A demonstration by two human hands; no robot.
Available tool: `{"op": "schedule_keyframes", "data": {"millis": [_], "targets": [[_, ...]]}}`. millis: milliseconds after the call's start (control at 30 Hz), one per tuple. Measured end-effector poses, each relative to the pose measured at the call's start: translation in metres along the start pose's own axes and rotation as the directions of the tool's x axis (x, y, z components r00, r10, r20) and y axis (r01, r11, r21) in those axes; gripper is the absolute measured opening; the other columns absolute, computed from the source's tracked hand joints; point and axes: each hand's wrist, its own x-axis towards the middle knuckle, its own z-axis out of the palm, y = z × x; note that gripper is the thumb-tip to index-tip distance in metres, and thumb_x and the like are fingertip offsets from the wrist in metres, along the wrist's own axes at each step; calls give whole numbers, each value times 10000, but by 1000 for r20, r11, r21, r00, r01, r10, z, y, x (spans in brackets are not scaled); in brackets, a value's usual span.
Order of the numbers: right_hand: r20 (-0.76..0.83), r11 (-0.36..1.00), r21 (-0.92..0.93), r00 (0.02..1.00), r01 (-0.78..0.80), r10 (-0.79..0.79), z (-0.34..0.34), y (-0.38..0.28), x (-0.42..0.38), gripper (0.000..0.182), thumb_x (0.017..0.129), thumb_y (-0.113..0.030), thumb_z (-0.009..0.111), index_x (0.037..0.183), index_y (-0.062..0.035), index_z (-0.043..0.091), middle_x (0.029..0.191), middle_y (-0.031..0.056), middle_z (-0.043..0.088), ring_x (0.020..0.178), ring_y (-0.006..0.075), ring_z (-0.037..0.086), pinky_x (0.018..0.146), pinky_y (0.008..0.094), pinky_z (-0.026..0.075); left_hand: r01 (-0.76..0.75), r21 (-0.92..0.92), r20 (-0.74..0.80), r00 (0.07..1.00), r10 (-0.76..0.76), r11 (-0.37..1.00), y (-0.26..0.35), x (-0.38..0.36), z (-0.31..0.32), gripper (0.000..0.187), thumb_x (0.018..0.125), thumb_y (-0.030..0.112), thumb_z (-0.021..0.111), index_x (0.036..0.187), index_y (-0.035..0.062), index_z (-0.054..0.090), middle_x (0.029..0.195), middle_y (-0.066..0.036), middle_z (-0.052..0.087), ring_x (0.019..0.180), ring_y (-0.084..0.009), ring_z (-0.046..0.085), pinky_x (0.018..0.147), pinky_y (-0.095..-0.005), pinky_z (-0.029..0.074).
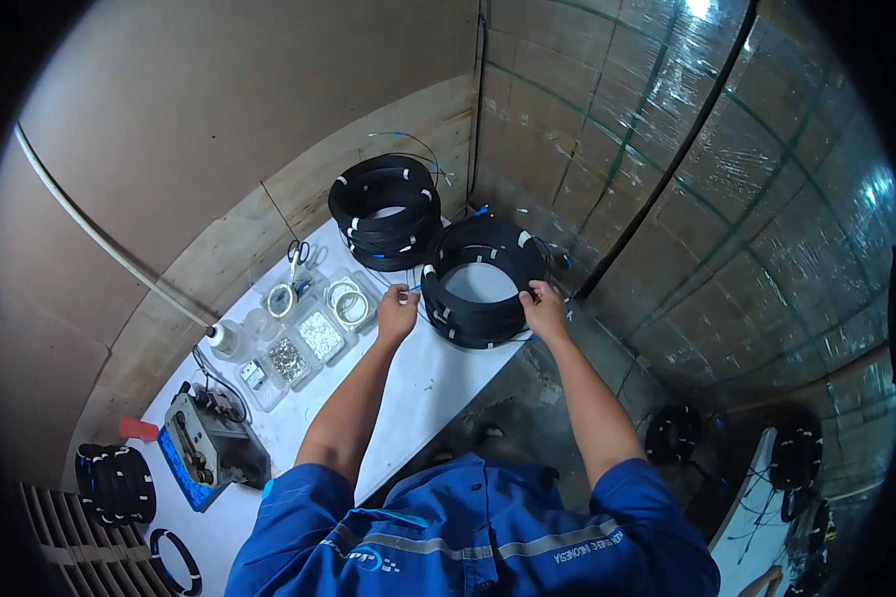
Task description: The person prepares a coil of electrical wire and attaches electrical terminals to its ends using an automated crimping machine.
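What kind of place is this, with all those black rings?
Probably a small cable workshop. Stacked coils of black cable sit on a white worktable, beside clear trays of small parts and a benchtop machine. Foil-covered walls surround it.

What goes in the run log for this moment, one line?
left hand: pinching thin cable end beside near cable coil stack | right hand: gripping stack's right rim | second coil stack: behind, untouched | parts trays: left on table
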Motion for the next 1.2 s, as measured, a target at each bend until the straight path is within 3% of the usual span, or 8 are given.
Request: {"op": "schedule_keyframes", "data": {"millis": [33,267,667,733,767,900,1067,1200], "targets": [[80,997,24,995,-67,65,-4,2,14,513,942,-305,737,1376,-59,617,1419,233,571,1281,397,583,1088,471,479,-44,22,-11,999,44,999,3,10,9,440,945,350,744,1192,-10,693,1028,-211,747,965,-328,733,884,-437,562],[129,967,-147,965,-210,229,15,27,98,863,897,-436,767,1553,10,427,1539,293,474,1449,433,448,1218,463,368,209,128,-6,978,-210,969,28,61,66,649,894,451,783,1306,-32,653,1184,-216,737,1173,-324,696,1017,-405,519],[169,954,-196,951,-227,261,20,14,101,696,876,-173,719,1506,-59,447,1471,243,500,1429,428,417,1209,508,349,444,428,-136,893,-430,787,53,53,87,546,822,144,733,1341,31,611,1406,-257,474,1322,-452,500,1111,-491,468],[138,970,-149,967,-193,213,14,12,92,678,873,-144,706,1496,-64,452,1452,240,510,1424,433,413,1201,512,350,299,266,-158,951,-265,916,44,43,77,490,806,120,721,1271,11,615,1341,-267,549,1269,-417,568,1056,-500,494],[94,992,-56,989,-110,115,11,13,90,670,870,-130,699,1489,-58,451,1426,238,520,1403,443,428,1187,520,355,214,120,-175,966,-192,969,40,38,70,362,852,130,736,1164,4,604,1052,-196,688,964,-302,710,855,-446,575],[-7,981,150,992,122,-122,2,-6,90,625,894,-86,651,1485,-35,453,1365,249,537,1289,471,520,1101,531,422,279,-476,45,955,-293,834,98,11,14,328,952,280,770,1095,41,595,720,-6,609,509,-111,566,509,-286,495],[17,899,234,923,370,-385,-5,-68,77,567,942,-122,641,1482,-32,492,1378,253,591,1268,458,571,1076,505,460,199,-386,-193,938,-289,901,112,-29,-40,437,978,394,758,1151,13,632,699,-4,588,542,-105,559,506,-299,462],[161,824,496,903,274,-397,5,-118,56,490,953,-189,738,1393,-16,606,1229,191,712,1125,328,693,994,411,527,75,-382,-356,908,-222,921,71,-57,-82,319,1021,355,719,1009,41,660,653,27,538,472,-85,447,435,-296,354]]}}
